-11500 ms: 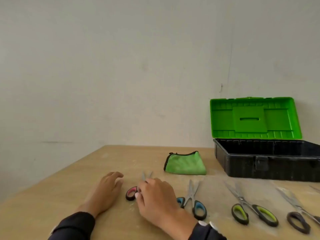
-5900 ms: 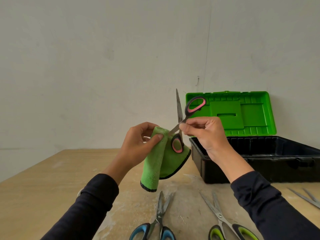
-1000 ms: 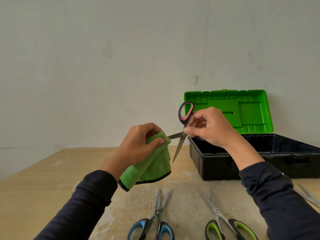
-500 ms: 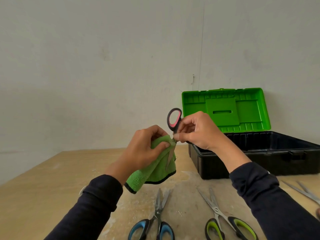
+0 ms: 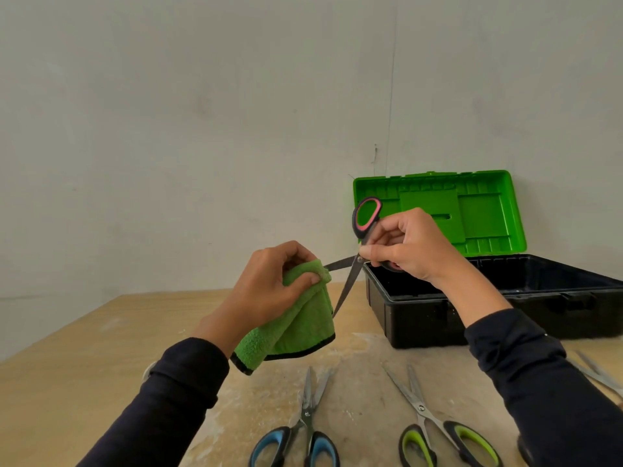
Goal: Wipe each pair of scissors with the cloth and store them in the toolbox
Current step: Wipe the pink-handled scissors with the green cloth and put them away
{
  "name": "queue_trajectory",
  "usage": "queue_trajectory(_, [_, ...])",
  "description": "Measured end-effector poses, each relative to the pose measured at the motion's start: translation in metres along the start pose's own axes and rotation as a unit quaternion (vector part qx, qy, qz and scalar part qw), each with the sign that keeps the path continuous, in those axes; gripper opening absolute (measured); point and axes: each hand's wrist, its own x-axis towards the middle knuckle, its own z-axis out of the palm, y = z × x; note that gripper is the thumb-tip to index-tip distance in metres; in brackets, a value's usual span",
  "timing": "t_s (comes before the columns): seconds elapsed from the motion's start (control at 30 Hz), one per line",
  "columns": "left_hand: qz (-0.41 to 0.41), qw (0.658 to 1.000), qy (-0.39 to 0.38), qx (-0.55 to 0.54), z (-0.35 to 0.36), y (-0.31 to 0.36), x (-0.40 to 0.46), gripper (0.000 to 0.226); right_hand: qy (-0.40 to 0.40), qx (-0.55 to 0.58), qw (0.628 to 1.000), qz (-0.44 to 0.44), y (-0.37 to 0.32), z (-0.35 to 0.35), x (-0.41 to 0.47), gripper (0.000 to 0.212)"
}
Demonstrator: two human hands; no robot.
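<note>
The right hand (image 5: 409,249) holds the pink scissors (image 5: 362,237) by the handles, up in the air in front of the toolbox (image 5: 472,311). The blades are spread apart. One blade points down. The other points sideways into the cloth (image 5: 300,328). The left hand (image 5: 269,288) is wrapped around the cloth and pinches it over that blade, near the tip.

This looks like the wiping step for the first pair. To do it well, keep the cloth folded over both flat sides of the blade and pull it from the middle screw out to the tip. Keep fingers behind the cloth, away from the sharp edge. Hold the handles tight so the blades do not snap shut. Then wipe the other blade too.

The toolbox sits open on the bench (image 5: 84,358). I cannot see any scissors in it. The blue scissors (image 5: 305,436) and green scissors (image 5: 435,429) lie on the bench, not yet wiped.
</note>
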Motion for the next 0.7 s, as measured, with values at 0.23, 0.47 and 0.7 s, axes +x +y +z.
queue_trajectory(0.23, [-0.005, 0.999, 0.036, 0.016, -0.002, -0.009, -0.003, 0.011, 0.014, 0.034, 0.998, 0.055, 0.006, -0.015, 0.001, 0.012])
queue_trajectory(0.47, [-0.027, 0.993, 0.116, -0.017, -0.005, -0.015, -0.003, 0.015, 0.004, 0.035, 0.993, 0.115, 0.005, -0.013, 0.001, 0.009])
queue_trajectory(0.7, [-0.049, 0.988, 0.144, -0.027, -0.004, -0.023, -0.004, 0.016, 0.043, 0.006, 0.982, 0.185, -0.001, -0.005, 0.000, 0.031])
